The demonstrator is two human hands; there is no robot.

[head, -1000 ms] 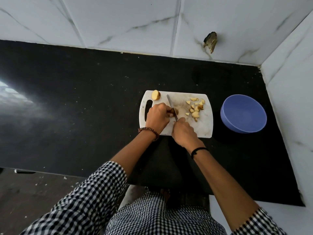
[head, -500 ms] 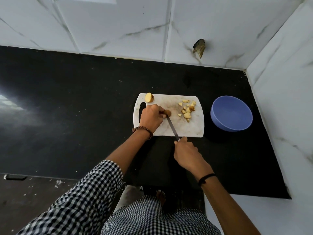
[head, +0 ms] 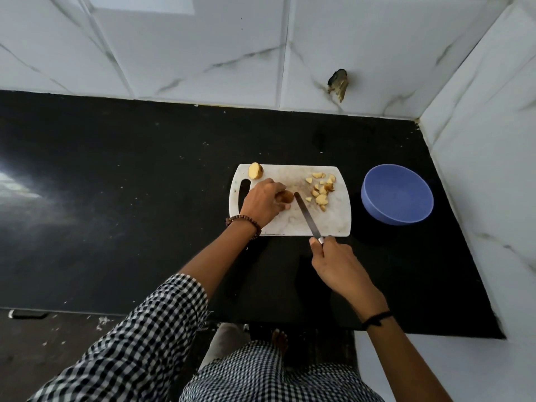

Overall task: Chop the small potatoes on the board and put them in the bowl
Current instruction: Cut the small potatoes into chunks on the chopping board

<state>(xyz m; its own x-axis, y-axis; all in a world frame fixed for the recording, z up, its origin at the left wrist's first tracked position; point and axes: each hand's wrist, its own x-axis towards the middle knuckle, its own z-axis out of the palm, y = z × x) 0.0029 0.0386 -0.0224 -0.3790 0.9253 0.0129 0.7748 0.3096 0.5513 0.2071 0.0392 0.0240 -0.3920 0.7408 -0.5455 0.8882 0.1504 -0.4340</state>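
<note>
One board [head: 333,224] on the black counter [head: 145,184], handle slot at its left end. At its far left corner, one half potato [head: 255,170], cut face up. Next, the left hand [head: 262,200], fingers curled down over one brown potato [head: 285,196], pinning it to the board; the fingers hide part of it, so whole or cut, I can't tell. One knife [head: 307,214] slants across the board, tip just beside that potato; whether it touches is too close to call. Right of the blade, one loose pile of pieces [head: 320,188], roughly a dozen, too small and bunched for a firm count. The right hand [head: 338,262] sits just off the board's near edge, clenched round the knife handle, which is buried in the fist. Far right, one blue bowl [head: 397,195], apart from the board, its inside showing plain blue. All the potato is on the board. The left wrist covers the board's near left corner.
</note>
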